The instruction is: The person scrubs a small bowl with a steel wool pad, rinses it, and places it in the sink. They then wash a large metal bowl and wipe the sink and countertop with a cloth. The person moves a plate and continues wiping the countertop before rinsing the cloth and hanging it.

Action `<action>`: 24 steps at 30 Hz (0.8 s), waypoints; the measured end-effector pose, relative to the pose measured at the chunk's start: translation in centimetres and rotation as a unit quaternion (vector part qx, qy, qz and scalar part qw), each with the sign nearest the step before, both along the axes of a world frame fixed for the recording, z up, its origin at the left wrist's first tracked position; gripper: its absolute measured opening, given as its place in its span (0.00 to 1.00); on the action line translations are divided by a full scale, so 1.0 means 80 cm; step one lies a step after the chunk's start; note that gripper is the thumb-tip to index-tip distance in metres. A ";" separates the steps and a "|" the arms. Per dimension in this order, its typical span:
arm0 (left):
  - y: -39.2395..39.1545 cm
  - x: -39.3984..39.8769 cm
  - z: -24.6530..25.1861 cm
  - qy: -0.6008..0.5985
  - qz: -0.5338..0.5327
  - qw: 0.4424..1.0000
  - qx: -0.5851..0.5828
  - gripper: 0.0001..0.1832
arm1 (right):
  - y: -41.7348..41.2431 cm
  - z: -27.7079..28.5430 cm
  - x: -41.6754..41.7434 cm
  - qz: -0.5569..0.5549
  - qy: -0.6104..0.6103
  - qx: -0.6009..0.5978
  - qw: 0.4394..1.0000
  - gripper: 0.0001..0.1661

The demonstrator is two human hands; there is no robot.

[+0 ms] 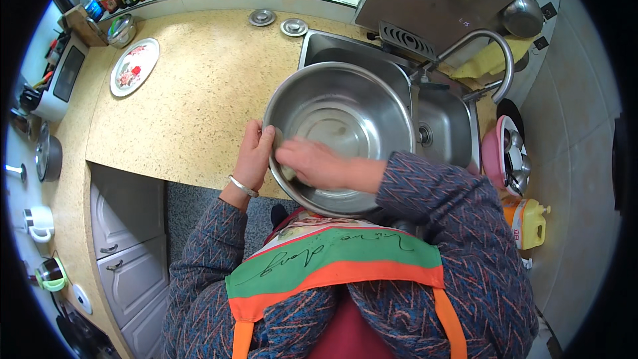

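A wide stainless-steel basin (339, 94) sits over the near part of the sink, its left side reaching past the counter edge. My left hand (253, 152), with a silver bangle at the wrist, grips the basin's left rim, thumb on top. Inside, against the left wall, is my right hand (319, 162), blurred by motion. Its fingers are closed on a pale scrubbing cloth (288, 173), mostly hidden under the hand. The basin's bottom looks wet and shiny.
Right of the basin are the second sink bowl (446, 129) and a curved faucet (506, 60). A pink basin (492, 157) with utensils and a yellow jug (534, 224) stand farther right. On the counter lie a floral tray (134, 67) and two sink strainers (294, 27).
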State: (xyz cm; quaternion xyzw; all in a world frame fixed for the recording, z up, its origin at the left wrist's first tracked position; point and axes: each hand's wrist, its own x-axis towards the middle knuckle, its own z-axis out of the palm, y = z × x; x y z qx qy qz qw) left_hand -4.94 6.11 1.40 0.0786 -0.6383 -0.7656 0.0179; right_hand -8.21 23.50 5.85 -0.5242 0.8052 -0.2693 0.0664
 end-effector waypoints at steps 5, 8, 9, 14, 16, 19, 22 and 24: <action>-0.002 -0.008 -0.002 0.024 -0.014 0.986 -0.166 0.12 | 0.008 -0.056 -0.120 -0.116 0.309 0.074 0.941 0.04; -0.007 -0.007 -0.003 0.022 -0.007 0.986 -0.167 0.12 | 0.057 -0.052 -0.156 -0.193 0.321 0.193 0.907 0.04; -0.005 -0.007 -0.007 0.024 -0.004 0.989 -0.149 0.12 | 0.079 -0.050 -0.153 -0.212 0.307 0.254 0.892 0.04; -0.001 -0.003 -0.015 0.022 0.019 0.995 -0.097 0.11 | 0.149 -0.009 -0.082 -0.138 0.165 0.542 0.813 0.09; 0.000 -0.005 -0.022 0.025 0.025 0.995 -0.092 0.11 | 0.154 -0.004 -0.040 -0.088 0.035 0.553 0.828 0.11; 0.004 -0.007 -0.016 0.030 0.012 0.993 -0.114 0.12 | 0.122 -0.015 0.003 0.044 -0.145 0.435 0.888 0.15; 0.001 -0.012 -0.023 0.054 0.011 0.986 -0.155 0.12 | 0.089 -0.022 -0.021 -0.024 -0.347 0.234 0.908 0.17; -0.003 -0.010 -0.014 0.045 0.017 0.986 -0.157 0.12 | 0.079 -0.018 -0.071 -0.215 -0.180 0.165 0.946 0.15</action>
